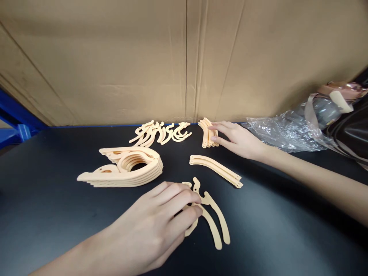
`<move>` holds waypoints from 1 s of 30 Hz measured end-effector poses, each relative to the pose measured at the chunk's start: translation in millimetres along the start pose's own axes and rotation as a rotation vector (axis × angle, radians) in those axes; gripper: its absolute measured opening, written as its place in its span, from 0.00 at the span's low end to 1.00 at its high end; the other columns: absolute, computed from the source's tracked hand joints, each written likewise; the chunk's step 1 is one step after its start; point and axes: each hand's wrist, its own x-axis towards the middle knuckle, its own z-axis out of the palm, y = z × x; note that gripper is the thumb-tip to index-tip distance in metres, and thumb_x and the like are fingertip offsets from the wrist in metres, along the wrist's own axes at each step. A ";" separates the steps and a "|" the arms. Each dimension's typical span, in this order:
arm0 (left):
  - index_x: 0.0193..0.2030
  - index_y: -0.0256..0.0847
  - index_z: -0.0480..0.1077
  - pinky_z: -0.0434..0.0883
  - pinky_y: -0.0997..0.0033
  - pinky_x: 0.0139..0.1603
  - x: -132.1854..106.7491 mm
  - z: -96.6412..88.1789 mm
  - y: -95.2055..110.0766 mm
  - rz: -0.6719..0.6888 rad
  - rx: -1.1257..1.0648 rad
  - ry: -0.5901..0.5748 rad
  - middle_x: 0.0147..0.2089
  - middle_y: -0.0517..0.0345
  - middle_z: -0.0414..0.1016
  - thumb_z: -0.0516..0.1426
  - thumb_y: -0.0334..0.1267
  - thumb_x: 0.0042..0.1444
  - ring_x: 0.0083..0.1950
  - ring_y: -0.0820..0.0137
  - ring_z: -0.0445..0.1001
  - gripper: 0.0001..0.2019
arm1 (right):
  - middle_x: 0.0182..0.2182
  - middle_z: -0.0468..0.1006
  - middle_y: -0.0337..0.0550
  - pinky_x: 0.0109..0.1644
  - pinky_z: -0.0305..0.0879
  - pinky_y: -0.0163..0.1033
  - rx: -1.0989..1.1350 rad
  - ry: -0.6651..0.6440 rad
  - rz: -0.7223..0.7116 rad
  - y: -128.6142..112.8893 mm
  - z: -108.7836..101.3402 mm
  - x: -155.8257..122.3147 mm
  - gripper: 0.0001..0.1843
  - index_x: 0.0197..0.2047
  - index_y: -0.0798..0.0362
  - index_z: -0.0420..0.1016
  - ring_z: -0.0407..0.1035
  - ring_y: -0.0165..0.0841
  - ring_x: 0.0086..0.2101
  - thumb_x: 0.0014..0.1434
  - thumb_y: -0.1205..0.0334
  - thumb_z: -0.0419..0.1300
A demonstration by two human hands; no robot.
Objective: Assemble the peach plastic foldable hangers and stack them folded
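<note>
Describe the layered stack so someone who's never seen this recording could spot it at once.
On the black table, left of centre and beyond the left hand, lies the layered stack. Its pale layers sit flat on one another around a large round opening, unlike the small curved pieces behind it.

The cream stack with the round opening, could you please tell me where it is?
In the head view, the stack lies left of centre on the black table, beyond the left hand and nearer than the small hooked pieces.
</note>
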 end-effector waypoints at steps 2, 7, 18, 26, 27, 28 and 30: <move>0.51 0.38 0.69 0.69 0.66 0.53 -1.2 -0.5 -1.7 0.004 0.024 -0.001 0.50 0.52 0.76 0.47 0.20 0.56 0.52 0.63 0.70 0.20 | 0.56 0.73 0.52 0.57 0.65 0.54 0.005 0.034 -0.017 -5.5 -4.6 -6.1 0.22 0.58 0.53 0.70 0.69 0.46 0.54 0.69 0.49 0.49; 0.50 0.38 0.68 0.68 0.66 0.50 -1.7 -2.0 -5.6 0.001 0.076 0.019 0.49 0.53 0.76 0.48 0.17 0.53 0.50 0.64 0.70 0.21 | 0.46 0.78 0.46 0.52 0.67 0.48 -0.019 0.052 -0.046 -28.7 -16.2 -37.0 0.15 0.48 0.52 0.75 0.71 0.41 0.46 0.67 0.52 0.54; 0.45 0.37 0.70 0.69 0.66 0.40 -3.1 -0.7 -9.4 0.000 0.150 0.093 0.42 0.52 0.76 0.48 0.23 0.63 0.41 0.66 0.70 0.12 | 0.35 0.77 0.40 0.42 0.65 0.44 0.082 -0.037 0.070 -45.2 -7.3 -73.7 0.11 0.42 0.48 0.78 0.70 0.36 0.35 0.63 0.52 0.60; 0.43 0.39 0.70 0.70 0.67 0.42 -5.4 -3.0 -12.6 0.026 0.167 0.072 0.40 0.54 0.77 0.47 0.21 0.60 0.42 0.66 0.73 0.15 | 0.39 0.78 0.42 0.45 0.65 0.46 0.157 -0.011 0.031 -35.1 -3.7 -75.9 0.10 0.45 0.48 0.78 0.71 0.37 0.38 0.64 0.56 0.59; 0.43 0.39 0.70 0.70 0.68 0.42 -5.1 -3.2 -12.2 0.029 0.168 0.068 0.40 0.55 0.77 0.47 0.21 0.60 0.42 0.66 0.73 0.15 | 0.39 0.78 0.42 0.45 0.65 0.46 0.157 -0.015 0.026 -34.5 -3.5 -76.2 0.10 0.45 0.48 0.78 0.71 0.37 0.38 0.64 0.56 0.59; 0.44 0.39 0.70 0.70 0.68 0.42 -4.8 -3.3 -12.0 0.033 0.171 0.063 0.40 0.55 0.77 0.47 0.21 0.61 0.42 0.66 0.73 0.15 | 0.39 0.78 0.42 0.45 0.66 0.46 0.153 -0.016 0.021 -34.4 -3.3 -76.5 0.10 0.45 0.48 0.77 0.71 0.37 0.38 0.64 0.57 0.59; 0.44 0.38 0.71 0.71 0.68 0.42 -4.3 -3.4 -11.6 0.041 0.192 0.069 0.41 0.54 0.78 0.48 0.22 0.62 0.42 0.66 0.74 0.13 | 0.41 0.78 0.44 0.45 0.65 0.45 0.125 0.007 -0.010 -36.1 -3.0 -77.3 0.10 0.47 0.50 0.77 0.71 0.37 0.38 0.64 0.58 0.58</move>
